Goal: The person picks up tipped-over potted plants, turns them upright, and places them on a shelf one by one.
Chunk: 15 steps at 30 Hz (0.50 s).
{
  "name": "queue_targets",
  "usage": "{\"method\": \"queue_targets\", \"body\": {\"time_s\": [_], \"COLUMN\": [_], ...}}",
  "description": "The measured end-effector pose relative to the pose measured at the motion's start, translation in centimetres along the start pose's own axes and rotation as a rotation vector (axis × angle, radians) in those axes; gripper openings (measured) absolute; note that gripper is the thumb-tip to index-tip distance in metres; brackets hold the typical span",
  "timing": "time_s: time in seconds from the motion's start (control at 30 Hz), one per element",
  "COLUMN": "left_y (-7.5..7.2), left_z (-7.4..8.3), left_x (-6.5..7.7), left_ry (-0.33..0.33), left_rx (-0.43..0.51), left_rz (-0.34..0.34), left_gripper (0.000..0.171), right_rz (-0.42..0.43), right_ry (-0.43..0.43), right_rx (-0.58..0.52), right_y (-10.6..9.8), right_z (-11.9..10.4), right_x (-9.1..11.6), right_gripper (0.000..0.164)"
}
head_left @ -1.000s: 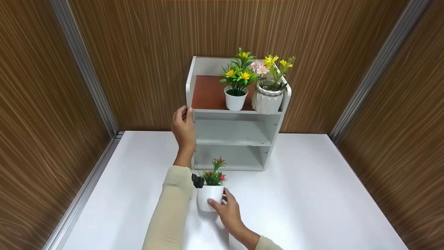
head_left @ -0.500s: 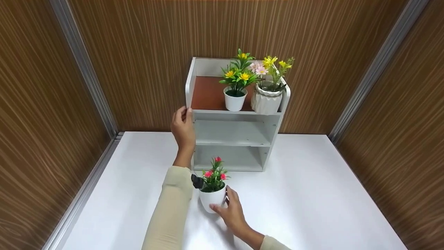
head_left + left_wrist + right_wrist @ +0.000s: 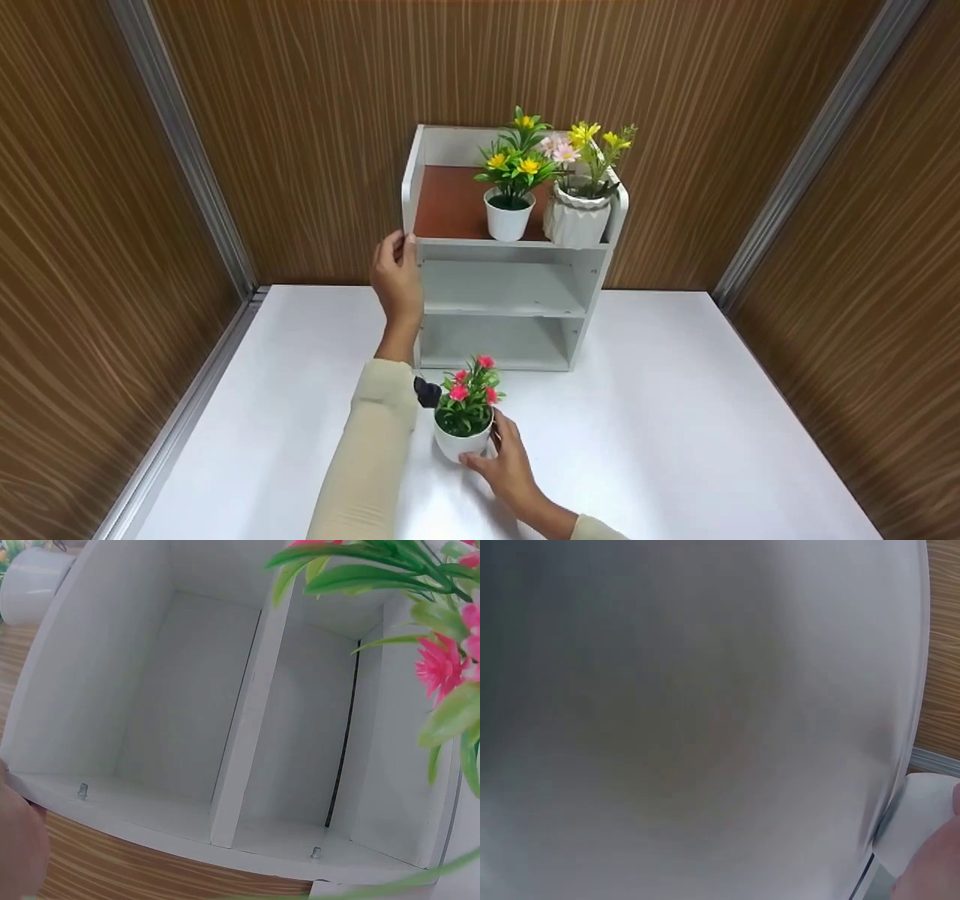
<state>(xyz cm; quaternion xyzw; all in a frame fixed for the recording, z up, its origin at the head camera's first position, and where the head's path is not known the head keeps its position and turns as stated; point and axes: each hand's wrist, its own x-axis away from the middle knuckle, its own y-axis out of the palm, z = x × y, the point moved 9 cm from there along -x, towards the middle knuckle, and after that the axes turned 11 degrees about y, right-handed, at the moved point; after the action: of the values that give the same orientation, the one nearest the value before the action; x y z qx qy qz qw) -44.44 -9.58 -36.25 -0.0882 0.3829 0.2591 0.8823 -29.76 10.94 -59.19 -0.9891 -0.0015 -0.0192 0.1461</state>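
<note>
My right hand [image 3: 508, 466] holds a white flowerpot [image 3: 454, 447] with pink artificial flowers [image 3: 460, 391], thumb in front and fingers round its right side. The pot leans toward me in front of the white shelf unit [image 3: 499, 289]. My left hand [image 3: 397, 281] grips the left side panel of that unit just under its top board, thumb at the front edge. In the left wrist view, pink blooms [image 3: 441, 664] and leaves overlap the unit's compartments. A blurred pale surface [image 3: 705, 727] fills most of the right wrist view.
On the brown top board stand a white pot with yellow flowers [image 3: 508, 219] and, to its right, a ribbed white pot [image 3: 579, 219] with pink and yellow flowers. Wood-grain walls [image 3: 322, 150] enclose the white table [image 3: 675, 420] behind and on both sides.
The held flowerpot has tipped toward me, showing more of its flowers and inside, and has shifted slightly right and down with my right hand. My left hand keeps its place.
</note>
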Motion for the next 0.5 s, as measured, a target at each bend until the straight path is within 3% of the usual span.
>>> {"method": "queue_targets", "body": {"time_s": [0.17,0.5], "left_y": [-0.04,-0.12], "left_z": [-0.11,-0.09], "left_x": [-0.04,0.05], "left_ry": [-0.002,-0.008], "left_rx": [-0.010,0.002], "left_rz": [0.006,0.005], "left_gripper": [0.031,0.032], "right_rz": [-0.008,-0.042], "right_ry": [-0.034,0.001], "right_rx": [0.007,0.003], "right_y": [0.03,0.03], "right_z": [-0.13,0.25], "right_x": [0.33,0.64], "right_gripper": [0.095,0.100]}}
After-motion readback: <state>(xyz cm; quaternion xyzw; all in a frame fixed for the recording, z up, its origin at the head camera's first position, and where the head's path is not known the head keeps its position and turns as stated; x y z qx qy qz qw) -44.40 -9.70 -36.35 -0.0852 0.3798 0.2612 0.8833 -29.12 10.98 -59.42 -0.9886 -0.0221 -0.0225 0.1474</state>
